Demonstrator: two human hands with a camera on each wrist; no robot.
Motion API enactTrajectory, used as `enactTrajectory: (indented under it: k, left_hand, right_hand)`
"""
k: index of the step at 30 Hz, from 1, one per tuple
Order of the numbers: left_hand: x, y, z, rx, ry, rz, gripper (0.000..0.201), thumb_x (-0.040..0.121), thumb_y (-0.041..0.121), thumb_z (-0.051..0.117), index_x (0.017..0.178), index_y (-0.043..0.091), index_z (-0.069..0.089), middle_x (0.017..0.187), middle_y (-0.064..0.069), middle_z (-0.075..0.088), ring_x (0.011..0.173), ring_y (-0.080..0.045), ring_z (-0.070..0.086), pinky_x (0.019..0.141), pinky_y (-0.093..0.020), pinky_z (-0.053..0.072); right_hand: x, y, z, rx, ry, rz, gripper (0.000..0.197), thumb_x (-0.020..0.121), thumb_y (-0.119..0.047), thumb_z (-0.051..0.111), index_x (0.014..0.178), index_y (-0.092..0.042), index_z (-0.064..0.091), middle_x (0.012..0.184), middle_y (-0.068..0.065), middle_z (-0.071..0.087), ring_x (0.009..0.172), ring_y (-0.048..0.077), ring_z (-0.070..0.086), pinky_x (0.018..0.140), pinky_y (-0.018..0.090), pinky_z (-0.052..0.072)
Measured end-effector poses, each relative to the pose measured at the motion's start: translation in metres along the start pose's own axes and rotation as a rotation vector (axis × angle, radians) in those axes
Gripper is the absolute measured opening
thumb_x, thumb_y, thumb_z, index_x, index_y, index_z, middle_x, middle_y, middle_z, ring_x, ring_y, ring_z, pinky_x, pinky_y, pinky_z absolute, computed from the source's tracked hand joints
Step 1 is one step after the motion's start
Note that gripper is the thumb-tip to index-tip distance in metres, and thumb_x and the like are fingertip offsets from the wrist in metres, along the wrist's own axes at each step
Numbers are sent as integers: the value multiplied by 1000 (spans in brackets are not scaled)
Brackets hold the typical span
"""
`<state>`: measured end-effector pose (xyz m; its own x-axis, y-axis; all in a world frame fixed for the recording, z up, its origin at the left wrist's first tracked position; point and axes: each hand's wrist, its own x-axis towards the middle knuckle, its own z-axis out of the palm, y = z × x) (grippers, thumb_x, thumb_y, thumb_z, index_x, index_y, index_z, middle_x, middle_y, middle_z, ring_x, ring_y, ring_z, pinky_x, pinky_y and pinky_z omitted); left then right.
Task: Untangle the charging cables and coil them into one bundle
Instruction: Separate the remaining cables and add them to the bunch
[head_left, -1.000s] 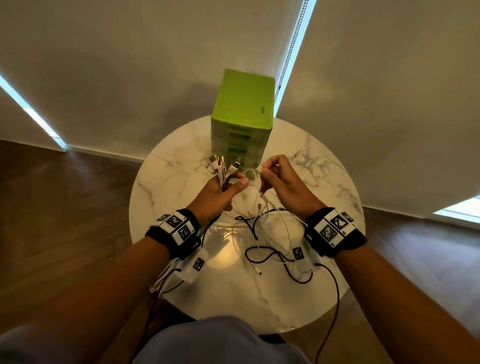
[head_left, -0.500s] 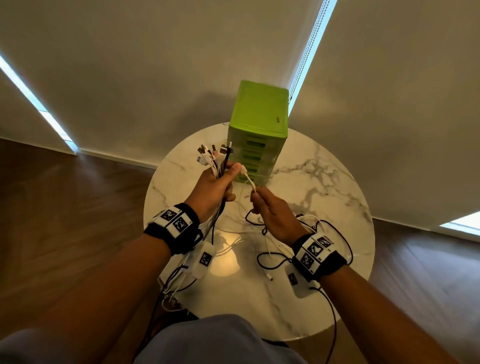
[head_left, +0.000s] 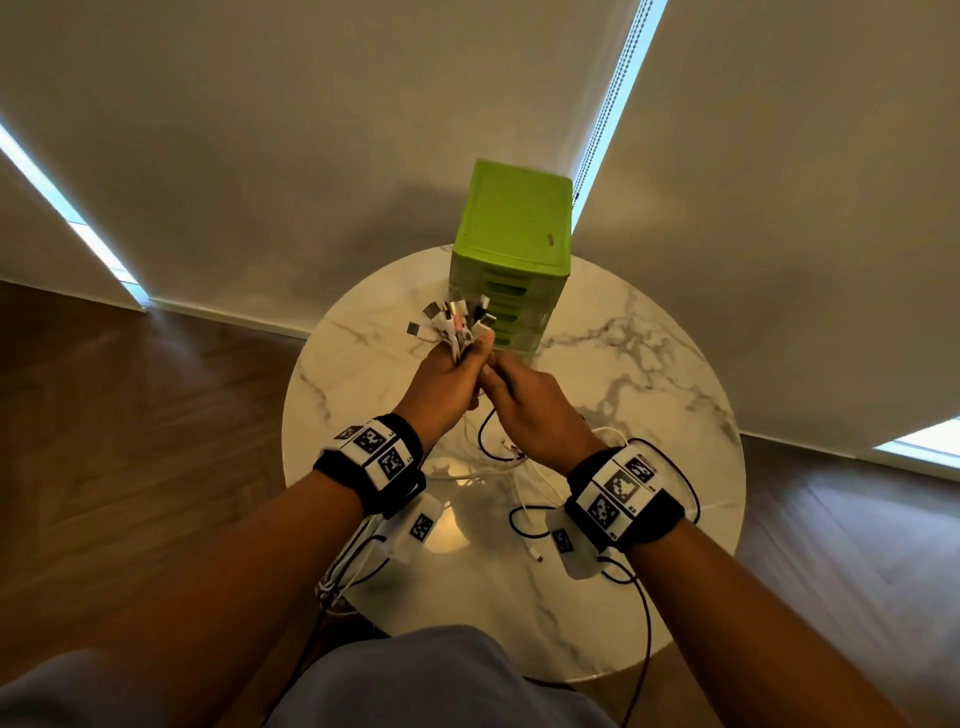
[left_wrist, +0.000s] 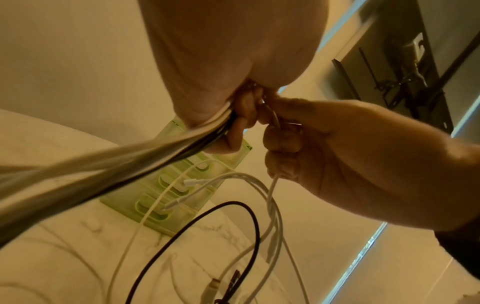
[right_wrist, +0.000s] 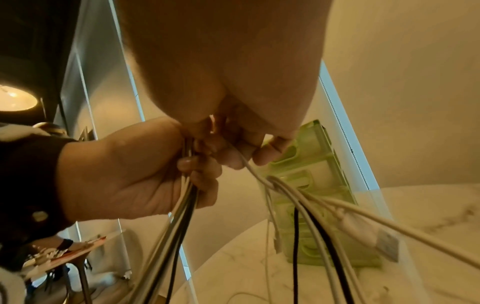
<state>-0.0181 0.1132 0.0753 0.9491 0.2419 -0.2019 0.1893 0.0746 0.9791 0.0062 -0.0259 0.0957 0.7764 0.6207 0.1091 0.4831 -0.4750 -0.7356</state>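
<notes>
- Though fisted around a gathered sheaf of white and black charging cables (head_left: 457, 332), left hand (head_left: 441, 384) leaves the plugs fanned out toward 12 o'clock, above the round white marble-patterned table (head_left: 675, 395).
- Pressed against it from 3 o'clock: right hand (head_left: 535, 410), fingers curled, pinching 1 thin white cable (right_wrist: 253, 169) just below the fist.
- Long axis of the sheaf: upright through the fist, tails trailing toward 6 o'clock, off the table edge.
- Still loose: looped white and black cable slack (left_wrist: 249, 216) on the marble, under and between both wrists, at 6 o'clock from the fists.
- Nearer to that slack: right hand; probably next, feeding its strand into the left grip.
- Just beyond the plugs at 12 o'clock: green plastic drawer box (head_left: 514, 234).
</notes>
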Motion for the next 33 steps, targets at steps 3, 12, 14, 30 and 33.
enactTrajectory:
  k: [3,12,14,30,33]
  left_hand:
    - [4,-1,0,59,44,1,37,96,52,51,110,21,66,97,-4,72,89,-18,69,82,-41,56]
    - [17,70,-51,-453,212,167,35,107,40,41,81,18,48,66,-1,51,61,-18,58,65,-42,57]
    - [18,82,-70,-465,210,182,41,106,45,40,73,21,44,62,2,46,50,-13,44,50,-28,42]
    - [-7,22,1,-90,-47,-18,45,104,47,42,98,19,76,109,-4,74,87,-26,54,70,-37,37]
    - [-9,31,1,-133,-13,59,44,106,45,39,83,32,75,115,0,75,96,-25,63,76,-42,41]
  right_hand:
    - [3,-1,-2,15,-159,135,33,107,-37,42,100,-12,62,85,-5,64,73,5,58,69,23,47]
    - [-32,93,6,-273,-463,295,44,101,-64,25,98,-34,58,102,2,65,103,32,61,92,47,46]
    - [-33,106,-3,-263,-344,281,45,96,-73,19,84,-44,51,82,-13,59,91,23,62,89,47,47]
    - [1,7,-23,18,-199,-24,27,108,-36,39,91,-35,60,77,-12,61,70,-2,58,65,21,42]
    - [-5,13,-15,89,-254,55,30,106,-40,43,82,-28,56,73,-12,60,63,-1,56,64,18,45]
